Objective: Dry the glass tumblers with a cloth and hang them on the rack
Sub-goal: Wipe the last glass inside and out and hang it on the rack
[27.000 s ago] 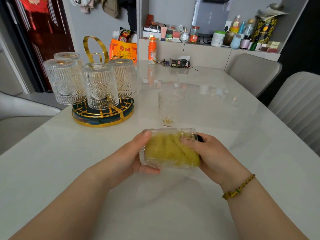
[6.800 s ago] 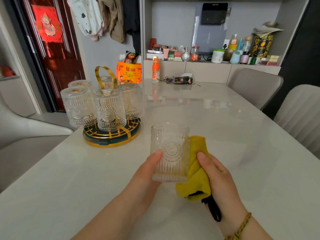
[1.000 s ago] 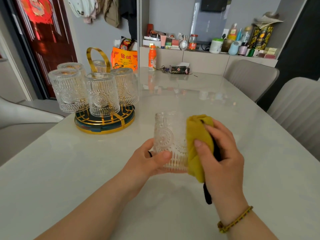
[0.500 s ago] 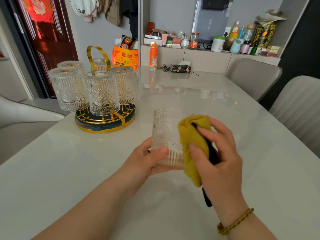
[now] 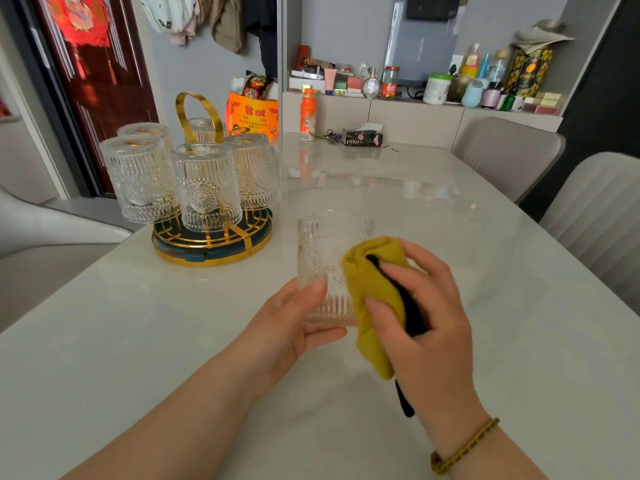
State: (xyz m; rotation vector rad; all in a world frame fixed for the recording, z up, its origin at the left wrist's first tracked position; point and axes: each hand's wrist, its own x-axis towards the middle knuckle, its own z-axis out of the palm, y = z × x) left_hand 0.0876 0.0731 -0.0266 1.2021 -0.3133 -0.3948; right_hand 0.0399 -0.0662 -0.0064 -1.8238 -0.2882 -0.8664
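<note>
At the near middle of the white table, the left hand grips an upright ribbed tumbler near its base, thumb on the front. The right hand, fingers curled, presses a yellow cloth against the tumbler's right side. Farther left, the gold rack carries five inverted glasses.

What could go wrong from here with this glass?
The left hand grips the tumbler only near its base while the right hand pushes the cloth against its side; it could slip and hit the table. The rack is crowded with hung tumblers; fitting this one might knock a neighbour.
</note>
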